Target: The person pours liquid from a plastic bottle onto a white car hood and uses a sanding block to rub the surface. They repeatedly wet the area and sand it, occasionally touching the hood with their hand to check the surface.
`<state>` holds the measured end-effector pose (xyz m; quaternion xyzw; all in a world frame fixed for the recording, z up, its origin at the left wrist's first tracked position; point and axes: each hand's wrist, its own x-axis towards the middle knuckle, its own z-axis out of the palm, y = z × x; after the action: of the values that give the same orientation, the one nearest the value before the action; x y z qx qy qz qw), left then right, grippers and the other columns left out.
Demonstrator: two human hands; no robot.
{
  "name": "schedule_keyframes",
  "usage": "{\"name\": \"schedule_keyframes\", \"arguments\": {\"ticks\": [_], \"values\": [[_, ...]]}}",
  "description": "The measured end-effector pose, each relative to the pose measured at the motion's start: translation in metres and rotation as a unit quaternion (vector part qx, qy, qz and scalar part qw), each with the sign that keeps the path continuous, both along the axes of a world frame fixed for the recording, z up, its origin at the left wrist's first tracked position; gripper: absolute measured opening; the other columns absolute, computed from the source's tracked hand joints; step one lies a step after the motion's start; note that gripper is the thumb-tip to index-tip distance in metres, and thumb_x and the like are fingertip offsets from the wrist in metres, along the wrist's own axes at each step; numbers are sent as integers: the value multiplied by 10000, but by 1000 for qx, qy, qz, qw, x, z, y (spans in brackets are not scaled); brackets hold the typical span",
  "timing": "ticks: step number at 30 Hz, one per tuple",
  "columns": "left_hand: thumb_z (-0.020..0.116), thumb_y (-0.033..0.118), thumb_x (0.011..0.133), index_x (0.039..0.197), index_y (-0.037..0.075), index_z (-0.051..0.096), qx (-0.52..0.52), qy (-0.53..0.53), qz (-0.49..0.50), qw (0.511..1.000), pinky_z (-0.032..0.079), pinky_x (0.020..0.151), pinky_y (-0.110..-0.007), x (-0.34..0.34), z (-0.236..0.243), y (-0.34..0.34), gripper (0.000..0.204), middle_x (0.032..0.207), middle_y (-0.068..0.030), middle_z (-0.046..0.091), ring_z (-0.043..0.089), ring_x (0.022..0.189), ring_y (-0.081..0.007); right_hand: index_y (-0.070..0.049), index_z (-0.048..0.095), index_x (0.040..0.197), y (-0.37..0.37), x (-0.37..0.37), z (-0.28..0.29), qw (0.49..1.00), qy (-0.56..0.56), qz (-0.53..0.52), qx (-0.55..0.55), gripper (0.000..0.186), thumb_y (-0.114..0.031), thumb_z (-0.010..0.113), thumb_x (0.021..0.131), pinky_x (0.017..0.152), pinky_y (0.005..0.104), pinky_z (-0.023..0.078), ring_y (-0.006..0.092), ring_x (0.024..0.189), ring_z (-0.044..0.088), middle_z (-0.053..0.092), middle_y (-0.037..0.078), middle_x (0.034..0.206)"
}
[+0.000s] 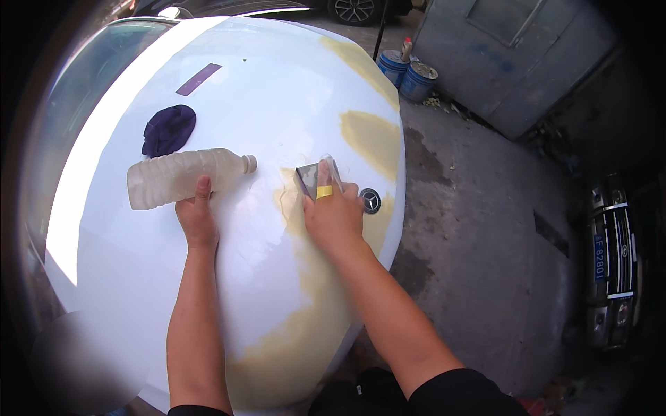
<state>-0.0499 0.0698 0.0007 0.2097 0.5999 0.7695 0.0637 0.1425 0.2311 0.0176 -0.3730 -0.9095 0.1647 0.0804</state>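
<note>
My left hand [196, 220] is wrapped round a cloudy plastic bottle [163, 180], held on its side with its capped neck pointing right. My right hand [336, 216] presses a small grey sanding block [306, 180] with a dark edge against a white car hood [270, 90]. Yellow tape circles one finger of that hand, and its fingertip looks wet. Under and around the block the hood shows yellowish patches [305, 312] and wet streaks. Just right of the right hand sits a round badge [370, 201]. The block's underside is hidden.
A dark purple cloth [168, 130] and a purple strip of sandpaper [199, 80] lie on the hood's far left. Beyond its right edge stand two blue buckets [418, 82] beside a grey metal door [499, 76]. Another car's front [612, 260] shows at the far right.
</note>
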Motion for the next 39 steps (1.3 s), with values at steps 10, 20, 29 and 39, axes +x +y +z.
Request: {"name": "schedule_keyframes", "arguments": {"ticks": [10,20,29,39], "values": [[683,348,936,1299,-27,502,19,7,5,1000,395,1017,-319,5,0,14,553,1237,-81,575,539,1128,-180,-23,248,1529,-14,-45,13,998,10,54,19,725,-344,543,949,942,454,381,336,1114,452,524,133,1390],[683,356,935,1320,-34,480,12,36,27,999,381,1040,-326,5,1,19,584,1283,-108,554,518,1179,-200,-44,259,1535,-17,-67,19,997,-36,64,27,688,-380,476,975,903,421,371,307,1080,436,368,67,1551],[667,311,951,1327,-42,468,13,44,44,998,365,1068,-333,3,-4,9,553,1306,-119,541,506,1209,-212,2,246,1518,-9,-37,4,999,31,12,11,743,-296,579,924,936,441,385,350,1098,455,579,171,1279],[665,325,951,1300,-44,501,1,47,44,998,408,1015,-319,-1,-6,6,533,1257,-108,575,543,1136,-193,-29,217,1540,0,-3,6,997,-27,-51,-50,720,-367,501,971,937,455,371,335,1106,445,381,82,1528]]}}
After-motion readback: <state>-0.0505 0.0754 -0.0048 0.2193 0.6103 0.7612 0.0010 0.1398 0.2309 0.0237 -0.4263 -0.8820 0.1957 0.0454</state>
